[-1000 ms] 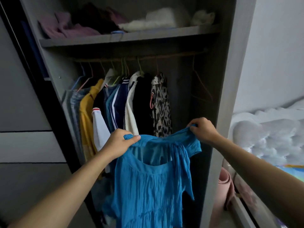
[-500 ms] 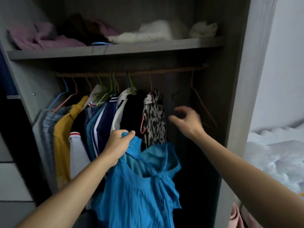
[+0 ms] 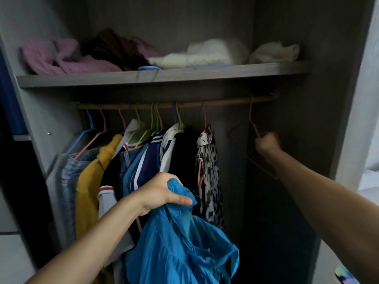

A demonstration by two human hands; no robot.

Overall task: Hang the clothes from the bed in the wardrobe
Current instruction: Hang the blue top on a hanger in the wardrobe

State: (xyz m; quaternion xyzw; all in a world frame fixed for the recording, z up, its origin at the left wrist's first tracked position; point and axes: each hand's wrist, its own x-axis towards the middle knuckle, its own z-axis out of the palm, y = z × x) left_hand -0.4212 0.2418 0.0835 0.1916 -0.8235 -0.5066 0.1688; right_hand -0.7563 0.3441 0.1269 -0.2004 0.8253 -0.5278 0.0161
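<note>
While the wardrobe (image 3: 336,99) stands open and the hung clothes (image 3: 143,160) fill the left part of its rail (image 3: 225,102), the blue top (image 3: 180,242) hangs bunched near and low, its upper edge clenched in the left hand (image 3: 162,193). At the far right, the right hand (image 3: 266,143) grasps an empty pink hanger (image 3: 253,121). It seems best to lift the hook straight up off the rail, not to drag it sideways.

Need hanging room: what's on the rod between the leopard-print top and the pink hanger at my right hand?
Head view: the rod between leopard-print top and pink hanger carries no clothes, only a faint dark outline, perhaps a hanger.
</note>
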